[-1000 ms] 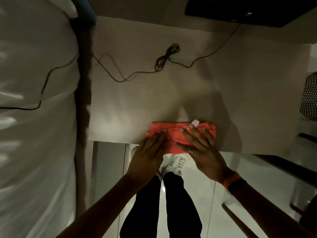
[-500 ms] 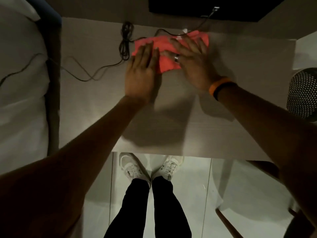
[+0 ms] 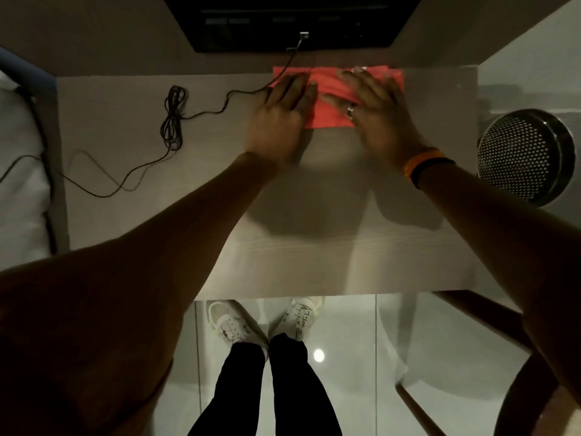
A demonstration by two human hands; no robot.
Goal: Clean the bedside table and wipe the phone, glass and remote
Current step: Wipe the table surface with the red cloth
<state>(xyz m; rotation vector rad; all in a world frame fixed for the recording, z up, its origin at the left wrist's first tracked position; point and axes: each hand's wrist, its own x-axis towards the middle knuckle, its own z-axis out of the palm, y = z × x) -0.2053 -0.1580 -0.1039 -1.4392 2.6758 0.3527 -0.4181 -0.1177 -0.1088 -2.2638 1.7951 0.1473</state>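
Note:
A folded red cloth [image 3: 327, 86] lies flat at the far edge of the pale wooden bedside table [image 3: 314, 247], right under a black panel. My left hand [image 3: 283, 111] presses flat on the cloth's left end, fingers stretched forward. My right hand [image 3: 374, 118], with a ring and an orange wristband, presses flat on its right half. Both arms reach across the whole tabletop. No phone, glass or remote is in view.
A thin black cable [image 3: 173, 114] with a coiled bundle runs from the black panel [image 3: 298, 20] over the table's left part to the white bed [image 3: 19, 171]. A perforated metal bin [image 3: 525, 155] stands at the right. A wooden chair frame [image 3: 471, 319] is near my feet.
Both hands have pushed the red cloth from the table's near edge to its far edge, then slightly to the right along that edge.

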